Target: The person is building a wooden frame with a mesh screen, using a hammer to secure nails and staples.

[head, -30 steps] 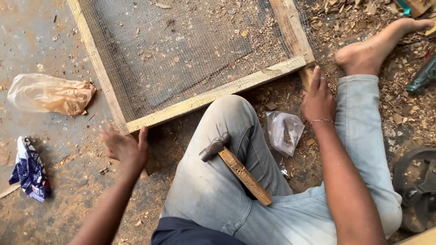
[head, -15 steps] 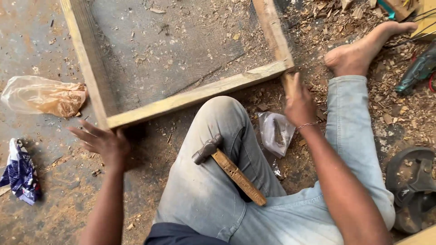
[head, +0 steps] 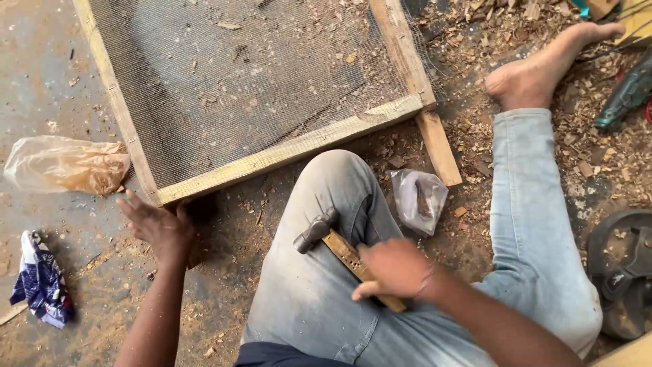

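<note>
One wooden-handled hammer (head: 339, 248) lies across jeans (head: 319, 299)

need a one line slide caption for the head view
Seated person's right hand grips a hammer on their lap; left hand at a mesh-covered wooden frame.

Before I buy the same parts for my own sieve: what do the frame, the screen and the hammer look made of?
Frame: pale, rough unpainted wood with visible grain. Screen: seemingly fine grey wire mesh; the floor shows through. Hammer: dark, dull metal head, worn brown wooden handle under the right hand.
</note>
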